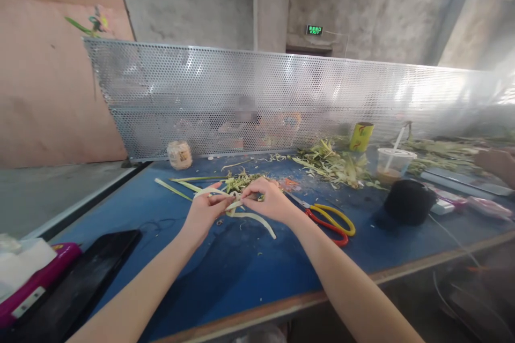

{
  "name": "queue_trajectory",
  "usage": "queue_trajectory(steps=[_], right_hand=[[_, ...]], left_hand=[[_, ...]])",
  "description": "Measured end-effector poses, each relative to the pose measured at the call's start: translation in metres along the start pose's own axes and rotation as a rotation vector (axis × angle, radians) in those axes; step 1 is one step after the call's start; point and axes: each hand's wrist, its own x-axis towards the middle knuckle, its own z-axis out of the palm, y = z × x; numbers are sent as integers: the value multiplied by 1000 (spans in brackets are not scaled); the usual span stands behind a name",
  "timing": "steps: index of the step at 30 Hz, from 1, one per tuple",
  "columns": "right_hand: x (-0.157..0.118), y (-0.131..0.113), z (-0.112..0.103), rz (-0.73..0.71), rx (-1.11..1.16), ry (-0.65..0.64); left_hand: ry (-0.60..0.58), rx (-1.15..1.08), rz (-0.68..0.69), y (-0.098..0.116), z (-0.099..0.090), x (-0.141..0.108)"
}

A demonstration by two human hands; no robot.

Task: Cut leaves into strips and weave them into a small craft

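Pale green plant strips, flat and flexible, are pinched between my two hands above the blue table. My left hand closes thumb and fingers on one end, with a strip looping over its back. Close beside it, my right hand pinches the strips with its fingertips. One loose end curves down to the right below the hands. Just behind lies a pile of green plant scraps. Scissors with red and yellow handles rest right of my right hand. Longer green stalks lie to the left.
A perforated metal screen stands along the table's back. Husk-like leaves, a yellow can, a plastic cup with straw and a black round object sit rightward. A dark tray-like slab lies left. Another person's hand shows at right.
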Motion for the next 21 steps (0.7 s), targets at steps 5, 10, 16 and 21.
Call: queue_trajectory(steps=[5,10,16,21], right_hand=[[0,-2,-2,50,-93,43],[0,-4,-3,98,-100,69],[-2,-6,0,67,-144,-2],[-3,-5,4,2,-217,-35]], left_hand=[[-23,232,105,-1,-4,3],[-30,317,193,-2,-6,5],[-1,355,194,-2,-6,5],[-4,331,160,0,-3,1]])
